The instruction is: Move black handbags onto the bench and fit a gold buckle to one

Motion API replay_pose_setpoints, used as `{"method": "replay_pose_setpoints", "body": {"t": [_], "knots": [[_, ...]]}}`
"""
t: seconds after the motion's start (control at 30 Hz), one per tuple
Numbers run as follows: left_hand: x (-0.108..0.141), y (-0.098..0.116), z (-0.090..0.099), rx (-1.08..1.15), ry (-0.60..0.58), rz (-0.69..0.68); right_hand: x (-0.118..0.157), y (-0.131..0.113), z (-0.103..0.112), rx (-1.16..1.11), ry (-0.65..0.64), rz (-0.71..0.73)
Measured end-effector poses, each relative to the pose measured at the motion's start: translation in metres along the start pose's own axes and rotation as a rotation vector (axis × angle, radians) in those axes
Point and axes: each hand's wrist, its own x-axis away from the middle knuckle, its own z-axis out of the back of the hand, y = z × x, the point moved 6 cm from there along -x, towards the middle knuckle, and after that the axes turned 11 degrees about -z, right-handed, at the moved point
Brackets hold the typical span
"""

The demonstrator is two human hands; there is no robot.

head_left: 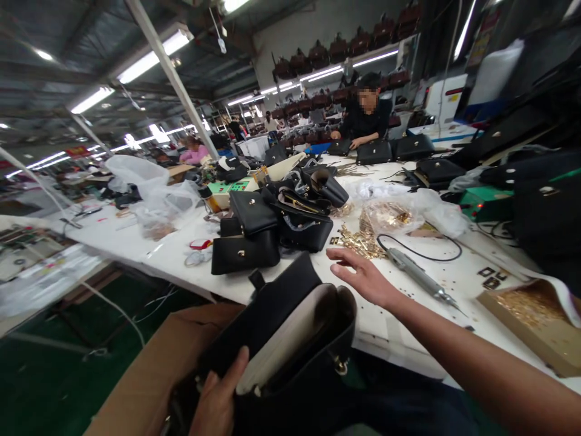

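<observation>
Head view: at the near edge of a white worktable, the left hand clasps an open black handbag, thumb pressed on its pale lining, low in the frame. The right hand hovers just above the tabletop with fingers spread, grasping nothing, near a scatter of gold metal fittings and an electric screwdriver. Finished black bags are piled to the left beyond; a seated worker handles another at the far end.
</observation>
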Motion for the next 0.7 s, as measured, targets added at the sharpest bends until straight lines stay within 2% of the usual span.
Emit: {"method": "replay_pose_setpoints", "body": {"t": [0.03, 0.07, 0.13, 0.23, 0.3, 0.33, 0.4, 0.47, 0.5, 0.6, 0.7], "knots": [[0.004, 0.008, -0.009, 0.075, -0.046, 0.013, 0.009, -0.011, -0.006, -0.109, -0.107, -0.072], [0.008, 0.015, -0.023, 0.202, -0.141, 0.037, 0.019, -0.019, -0.010, -0.205, -0.198, -0.137], [0.013, 0.027, -0.048, 0.403, -0.313, 0.055, 0.039, -0.024, -0.012, -0.347, -0.307, -0.256], [0.008, 0.034, -0.081, 0.502, -0.571, 0.042, 0.067, -0.007, -0.006, -0.460, -0.275, -0.429], [-0.007, 0.038, -0.098, 0.389, -0.673, -0.078, 0.085, 0.007, -0.001, -0.506, -0.201, -0.467], [-0.017, 0.041, -0.103, 0.289, -0.652, -0.185, 0.093, 0.013, 0.001, -0.520, -0.166, -0.466], [-0.037, 0.053, -0.109, 0.079, -0.475, -0.429, 0.109, 0.023, 0.003, -0.529, -0.134, -0.460], [-0.043, 0.070, -0.117, -0.092, -0.304, -0.646, 0.124, 0.030, 0.003, -0.518, -0.117, -0.474], [-0.041, 0.078, -0.126, -0.155, -0.298, -0.732, 0.130, 0.033, 0.004, -0.505, -0.101, -0.484], [-0.024, 0.096, -0.165, -0.265, -0.490, -0.870, 0.148, 0.040, 0.008, -0.480, -0.031, -0.518], [-0.008, 0.106, -0.195, -0.247, -0.597, -0.932, 0.162, 0.047, 0.014, -0.467, 0.007, -0.535]]}}
